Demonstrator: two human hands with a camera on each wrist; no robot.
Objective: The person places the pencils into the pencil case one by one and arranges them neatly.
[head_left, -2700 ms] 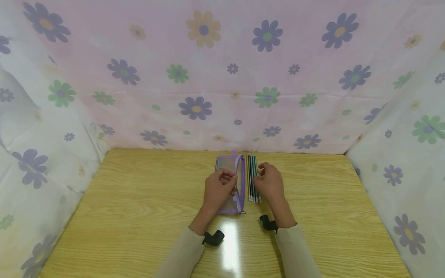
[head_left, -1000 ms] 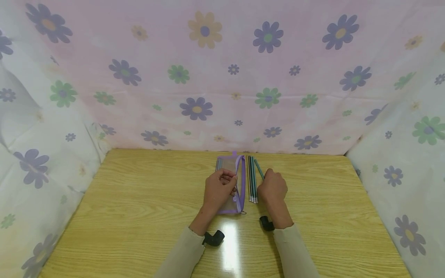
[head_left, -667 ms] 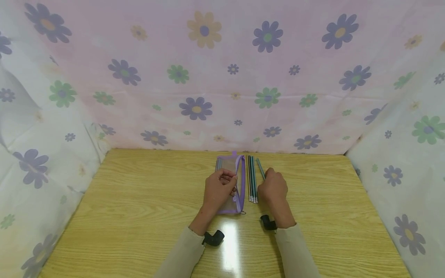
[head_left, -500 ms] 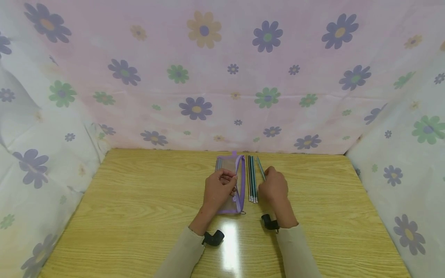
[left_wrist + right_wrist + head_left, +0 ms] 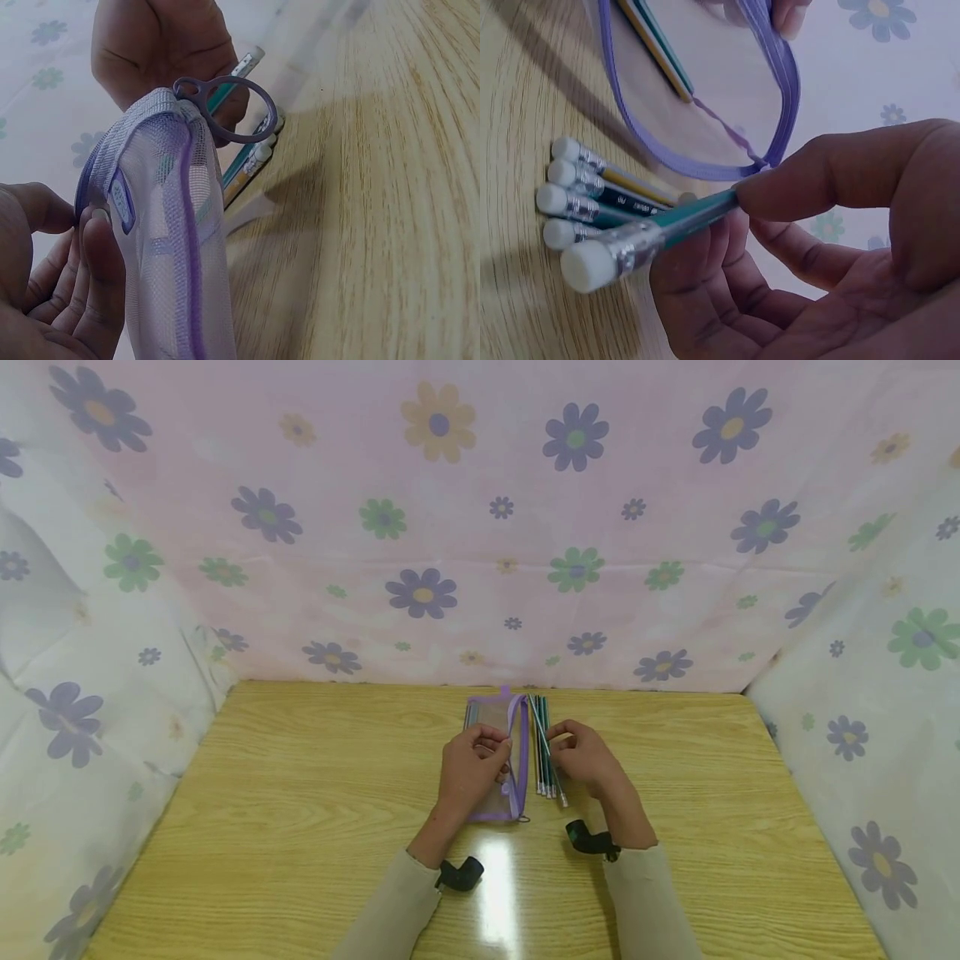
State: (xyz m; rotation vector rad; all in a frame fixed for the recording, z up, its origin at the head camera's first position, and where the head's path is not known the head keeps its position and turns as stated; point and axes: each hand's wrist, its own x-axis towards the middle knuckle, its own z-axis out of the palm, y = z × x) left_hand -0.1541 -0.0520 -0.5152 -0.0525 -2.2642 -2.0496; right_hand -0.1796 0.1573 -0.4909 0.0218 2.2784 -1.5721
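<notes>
1. With the left hand (image 5: 472, 764), lower centre of the head view: pinching the edge of a mesh pouch (image 5: 492, 714) between thumb and fingers.
2. With the right hand (image 5: 587, 756), just to the right: pinching a green pencil (image 5: 694, 221), white eraser end (image 5: 589, 266) toward lower left of the right wrist view.
3. Holding that pencil aslant over a row of pencils (image 5: 604, 214), just right of the pouch; cannot tell touching from hovering.
4. Can see the pouch on the surface (image 5: 300, 793), purple zip (image 5: 524, 760) gaping along the right side.
5. Through the opening, upper left of the right wrist view, can see yellow and green pencils (image 5: 656, 51).
6. Upper centre of the left wrist view: can see a grey ring (image 5: 244, 140) at the pouch's end.
7. Across the head view's upper half, can see floral cloth (image 5: 480, 539).
</notes>
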